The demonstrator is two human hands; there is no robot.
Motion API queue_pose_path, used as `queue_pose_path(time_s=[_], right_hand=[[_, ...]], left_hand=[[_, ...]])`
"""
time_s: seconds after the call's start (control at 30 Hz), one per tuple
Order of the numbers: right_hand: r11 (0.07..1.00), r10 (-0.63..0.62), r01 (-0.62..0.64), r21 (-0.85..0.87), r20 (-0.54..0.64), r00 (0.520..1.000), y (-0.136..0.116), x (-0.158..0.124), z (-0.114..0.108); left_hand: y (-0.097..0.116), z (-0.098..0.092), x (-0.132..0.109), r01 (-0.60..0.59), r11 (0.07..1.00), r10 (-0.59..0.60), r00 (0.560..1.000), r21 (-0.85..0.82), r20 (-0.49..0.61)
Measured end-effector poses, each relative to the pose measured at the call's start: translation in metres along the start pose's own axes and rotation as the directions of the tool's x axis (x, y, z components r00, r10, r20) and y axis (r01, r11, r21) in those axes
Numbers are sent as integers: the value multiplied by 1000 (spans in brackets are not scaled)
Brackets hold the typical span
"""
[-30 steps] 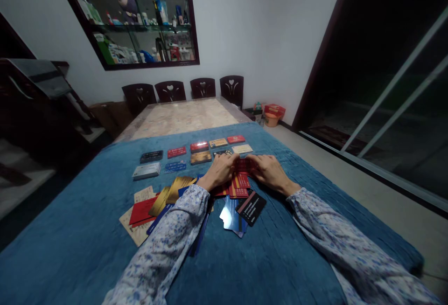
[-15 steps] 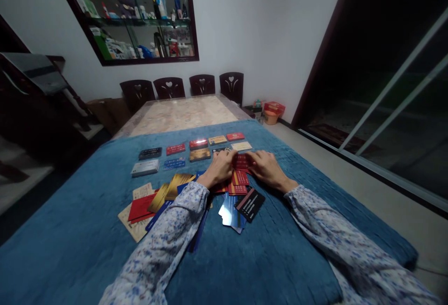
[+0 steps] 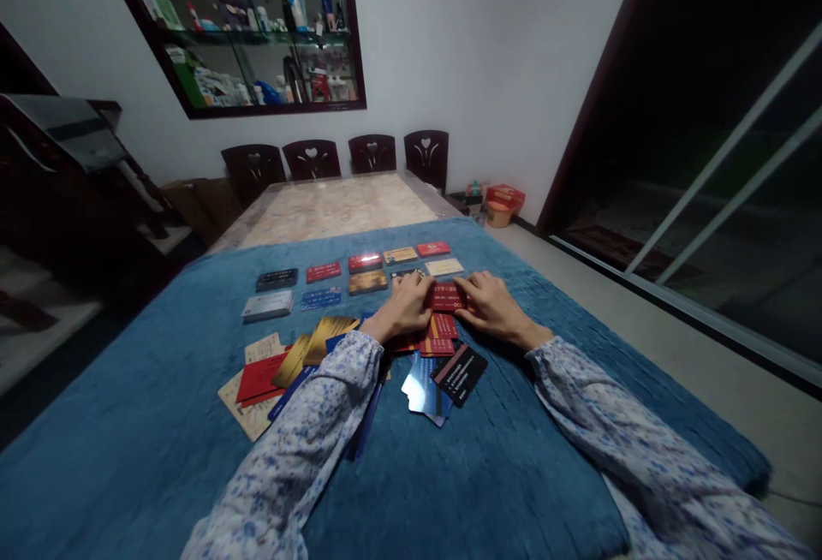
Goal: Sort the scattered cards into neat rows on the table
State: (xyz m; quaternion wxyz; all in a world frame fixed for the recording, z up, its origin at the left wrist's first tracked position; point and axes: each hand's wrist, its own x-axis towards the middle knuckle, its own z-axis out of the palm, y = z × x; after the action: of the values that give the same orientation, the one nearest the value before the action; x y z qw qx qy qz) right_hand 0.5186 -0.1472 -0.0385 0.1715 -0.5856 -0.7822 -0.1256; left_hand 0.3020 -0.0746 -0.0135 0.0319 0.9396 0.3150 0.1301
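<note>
Between my hands lies a dark red card (image 3: pixel 445 295), level with the table. My left hand (image 3: pixel 406 306) grips its left edge and my right hand (image 3: pixel 489 305) its right edge, fingers bent. Just nearer are red and yellow cards (image 3: pixel 439 336), a black card (image 3: pixel 461 374) and shiny blue cards (image 3: pixel 426 387). Gold cards (image 3: pixel 326 339) and red envelopes (image 3: pixel 259 378) spread left of my left forearm. Beyond my hands, card stacks stand in two rows, among them a black one (image 3: pixel 276 278), a silver one (image 3: pixel 268 306) and a cream card (image 3: pixel 444 266).
A blue cloth (image 3: pixel 514 457) covers the near part of the marble-topped table (image 3: pixel 340 205). Dark chairs (image 3: pixel 311 159) stand at the far end. On the floor beyond the right side are an orange bucket (image 3: pixel 498 214) and a red package (image 3: pixel 506 194).
The dark red card between my hands shows more of its face and lies flatter. My right hand's fingers have shifted slightly around its right edge.
</note>
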Motion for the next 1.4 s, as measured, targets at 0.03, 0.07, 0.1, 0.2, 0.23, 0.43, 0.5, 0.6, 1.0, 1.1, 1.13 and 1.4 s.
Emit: queue_pose_path(time_s=[0.03,0.07,0.1,0.2,0.23,0.43,0.5,0.6,1.0,1.1,1.13,1.4], right_hand=[[1000,-6,7,-8,1,1000,0,0,0],[1000,-13,13,-18,2,1000,1,0,0],[999,-19,19,-27,2,1000,1,0,0],[998,-31,31,-51,-3,1000,2,0,0],[998,-33,33,-58,-6,999,3,0,0],[996,-50,49,-69,-15,999,8,0,1],[997,-59,59,-49,-5,998,10,1,1],[998,-67,68,-18,23,997,12,2,-1],[995,-98,97,18,161,982,2,23,-15],[993,-117,116,16,195,974,-5,31,-19],[992,-124,123,16,205,971,-8,34,-20],[984,-178,176,30,260,949,-30,65,-25]], left_hand=[[0,0,0,-5,1000,5,1000,-5,1],[0,-1,0,-10,1000,10,1000,-10,1],[0,-1,0,-14,1000,14,1000,-13,0],[0,-4,0,-16,1000,17,1000,-8,16],[0,-4,0,-16,1000,16,1000,-4,26],[-4,-7,1,-39,999,40,998,-11,39],[-5,-8,1,-49,999,49,998,-8,41],[-5,-11,1,-56,998,56,997,6,52],[-7,-29,-9,2,999,-8,990,44,143],[-13,-31,-12,13,998,-21,990,58,139],[-16,-31,-13,18,998,-27,990,64,137],[-34,-46,-28,72,991,-87,986,109,145]])
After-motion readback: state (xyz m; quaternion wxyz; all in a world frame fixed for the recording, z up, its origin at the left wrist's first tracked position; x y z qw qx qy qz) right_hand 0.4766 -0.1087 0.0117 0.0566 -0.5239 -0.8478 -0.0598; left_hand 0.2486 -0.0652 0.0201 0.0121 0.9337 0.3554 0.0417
